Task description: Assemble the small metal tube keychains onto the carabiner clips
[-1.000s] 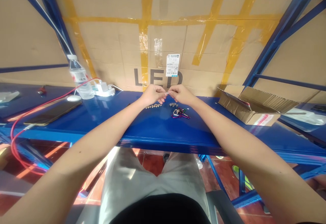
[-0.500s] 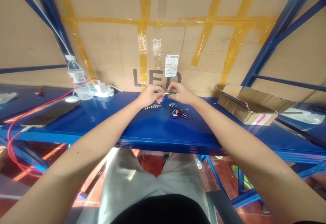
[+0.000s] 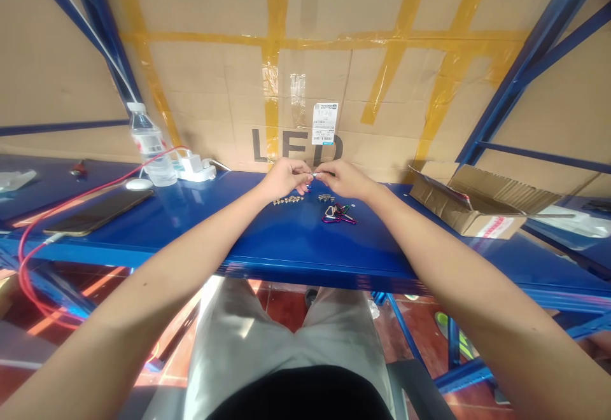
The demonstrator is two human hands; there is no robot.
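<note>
My left hand (image 3: 286, 177) and my right hand (image 3: 341, 178) meet just above the blue tabletop, fingertips pinched together. Between them is a small carabiner (image 3: 314, 175), seen edge-on; only a silver bit shows and the fingers hide most of it. My right hand grips one end and my left thumb and finger close on the other. Below my left hand lies a row of small metal fittings (image 3: 289, 200). A second little group of fittings (image 3: 326, 198) sits under my right hand. Nearer me is a cluster of coloured carabiners (image 3: 338, 214), purple, green and silver.
An open cardboard box (image 3: 477, 207) stands at the right. At the left are a water bottle (image 3: 155, 149), a white power strip (image 3: 198, 168), a phone (image 3: 98, 212) with a red cable, and a white round object (image 3: 139, 184). A large taped carton (image 3: 214, 102) rises behind.
The carabiner's green part, visible earlier by my right fingers, is now mostly covered. My hands have come closer together. The whole view has shifted slightly.
</note>
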